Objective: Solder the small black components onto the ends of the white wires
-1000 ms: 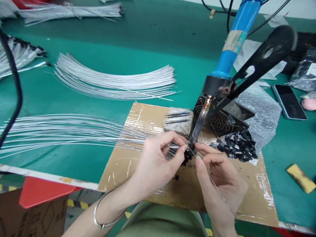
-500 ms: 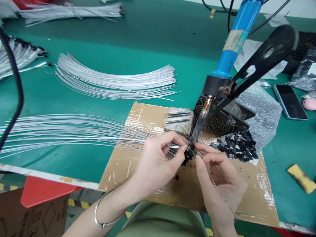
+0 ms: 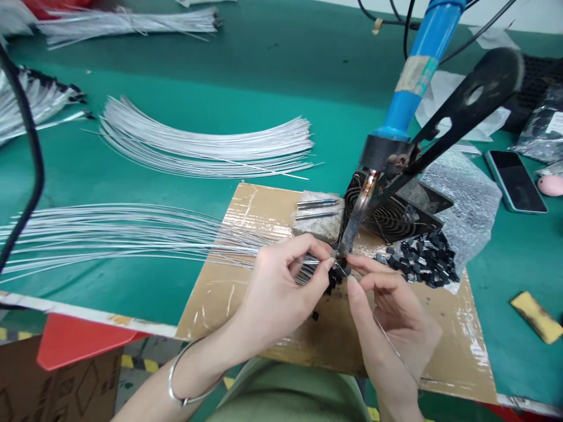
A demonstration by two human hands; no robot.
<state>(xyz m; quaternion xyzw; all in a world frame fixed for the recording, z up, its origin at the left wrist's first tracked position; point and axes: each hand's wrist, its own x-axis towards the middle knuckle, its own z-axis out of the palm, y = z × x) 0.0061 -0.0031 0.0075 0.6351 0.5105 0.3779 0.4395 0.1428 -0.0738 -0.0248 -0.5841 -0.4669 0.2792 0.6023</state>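
My left hand (image 3: 277, 287) is closed in a pinch on the end of a thin wire, right at the tip (image 3: 352, 231) of a soldering iron (image 3: 398, 111) held in a stand. The small end piece is mostly hidden by my fingertips. On the other side of the tip, my right hand (image 3: 396, 319) holds a strand of solder wire (image 3: 393, 347) that runs down past the palm; its upper end points at the tip. Grey wires (image 3: 176, 231) lie fanned out to the left, their ends passing behind my left hand. Small black parts (image 3: 336, 281) sit below the tip.
The cardboard sheet (image 3: 229, 293) lies under my hands. A sponge block with metal rods (image 3: 319, 214), a black fan (image 3: 387, 217) and a pile of black connectors (image 3: 426, 258) surround the iron. Another wire bundle (image 3: 206, 143) lies behind. A phone (image 3: 516, 181) and yellow sponge (image 3: 536, 317) are right.
Both hands stay almost still at the iron's tip. The right thumb has shifted very slightly; the view itself moves a little.
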